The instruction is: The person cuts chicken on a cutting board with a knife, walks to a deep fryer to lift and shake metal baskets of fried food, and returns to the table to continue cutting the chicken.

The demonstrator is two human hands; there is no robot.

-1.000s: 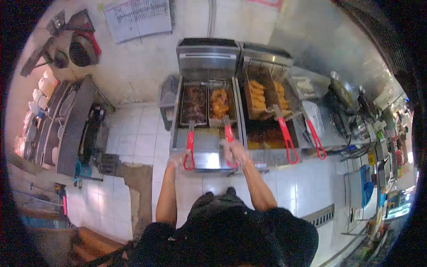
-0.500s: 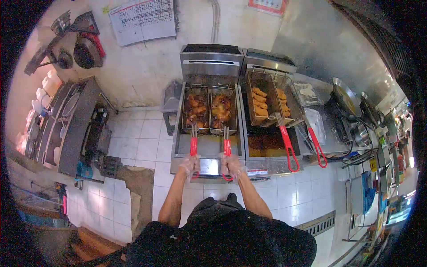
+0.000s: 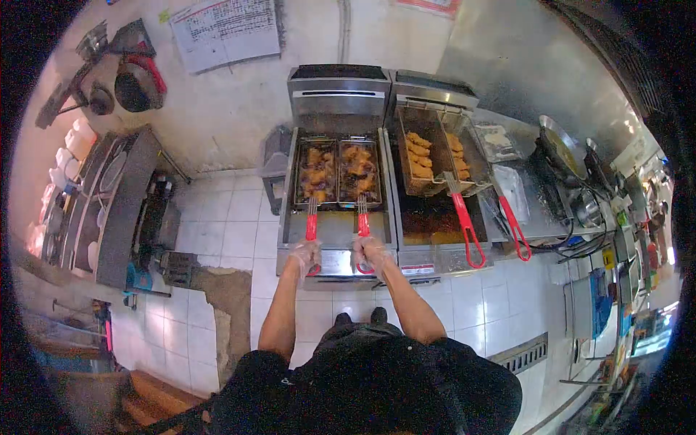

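My left hand [image 3: 304, 254], in a clear plastic glove, is closed round the red handle [image 3: 312, 226] of the left fryer basket [image 3: 316, 174]. My right hand [image 3: 373, 256], gloved too, grips the red handle [image 3: 363, 223] of the basket beside it [image 3: 359, 170]. Both wire baskets sit side by side in the left fryer [image 3: 338, 239] and hold browned fried pieces in dark, bubbling oil. My palms and the handle ends are partly hidden by my fingers.
Two more baskets [image 3: 418, 156] with golden pieces hang raised over the right fryer [image 3: 435, 235], their red handles [image 3: 467, 228] sticking out towards me. Further right are trays [image 3: 510, 192] and a wok [image 3: 562, 148]. A shelf unit [image 3: 130, 203] stands left; a floor drain [image 3: 525, 353] lies right.
The two held baskets sit lower in the left fryer, and the pieces look more spread out with oil bubbling round them. The whole view has shifted slightly.
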